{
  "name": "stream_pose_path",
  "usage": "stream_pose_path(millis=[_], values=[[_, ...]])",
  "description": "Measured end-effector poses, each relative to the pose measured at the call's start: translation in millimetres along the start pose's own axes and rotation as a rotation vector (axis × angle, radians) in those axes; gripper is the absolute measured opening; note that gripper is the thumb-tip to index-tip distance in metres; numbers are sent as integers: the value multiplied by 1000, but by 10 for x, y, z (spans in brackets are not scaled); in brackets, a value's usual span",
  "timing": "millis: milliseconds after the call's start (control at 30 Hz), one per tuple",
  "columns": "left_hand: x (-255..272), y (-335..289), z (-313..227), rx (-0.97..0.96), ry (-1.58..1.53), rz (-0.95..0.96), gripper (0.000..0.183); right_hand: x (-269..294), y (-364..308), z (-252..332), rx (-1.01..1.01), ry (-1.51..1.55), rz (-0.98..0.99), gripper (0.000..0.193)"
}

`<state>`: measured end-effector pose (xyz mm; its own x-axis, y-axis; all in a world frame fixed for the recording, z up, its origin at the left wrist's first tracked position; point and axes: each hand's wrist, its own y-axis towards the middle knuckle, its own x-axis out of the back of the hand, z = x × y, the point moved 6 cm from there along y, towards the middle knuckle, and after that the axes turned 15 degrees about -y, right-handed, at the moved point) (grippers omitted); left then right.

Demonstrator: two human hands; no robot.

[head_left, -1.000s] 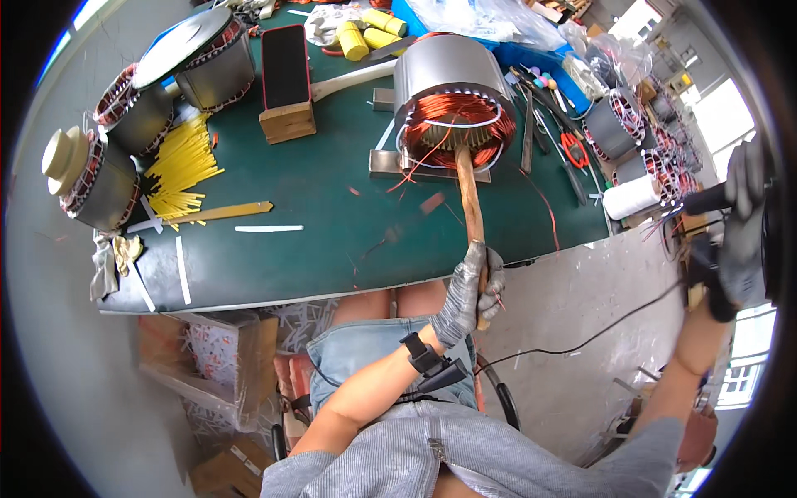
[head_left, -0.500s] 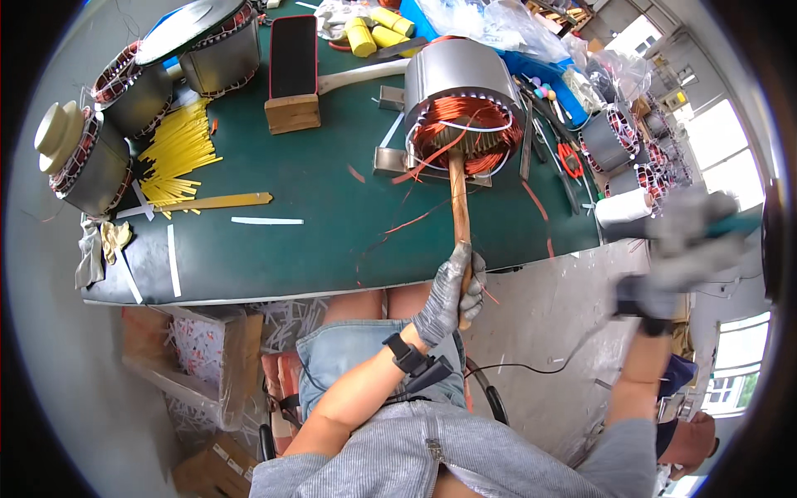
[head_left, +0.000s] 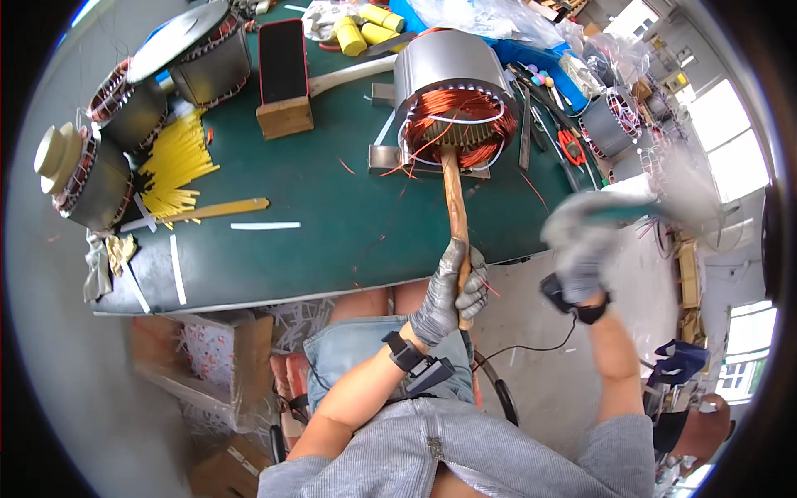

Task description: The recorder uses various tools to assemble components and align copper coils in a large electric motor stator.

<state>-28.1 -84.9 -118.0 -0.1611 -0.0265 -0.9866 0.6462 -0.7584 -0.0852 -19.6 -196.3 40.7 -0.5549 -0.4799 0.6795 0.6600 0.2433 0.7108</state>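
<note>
Right hand (head_left: 581, 236) has swung inward, clenched on a blurred tool (head_left: 618, 211); left hand (head_left: 455, 286) grips stick (head_left: 454, 199), tip inside stator (head_left: 455, 98).

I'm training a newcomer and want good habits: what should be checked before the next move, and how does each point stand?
1. Left hand closed around the wooden stick: ok.
2. Stick's far end inside the opening of the metal cylinder: ok.
3. Right hand's grip: cannot tell, it is blurred.
4. Copper wires all tucked in: not ok, loose ends stick out at the front.
5. Phone standing apart from the cylinder: ok.
</note>
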Motion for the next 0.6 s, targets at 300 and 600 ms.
stream_pose_path(millis=[300,600], values=[[-203,-864,-820,-667,1092,-367,19,-141,-186,-362,-953,275,272,10],[-976,426,-1768,-980,1274,-229,52,-679,724,-463,-155,41,-88,40]])
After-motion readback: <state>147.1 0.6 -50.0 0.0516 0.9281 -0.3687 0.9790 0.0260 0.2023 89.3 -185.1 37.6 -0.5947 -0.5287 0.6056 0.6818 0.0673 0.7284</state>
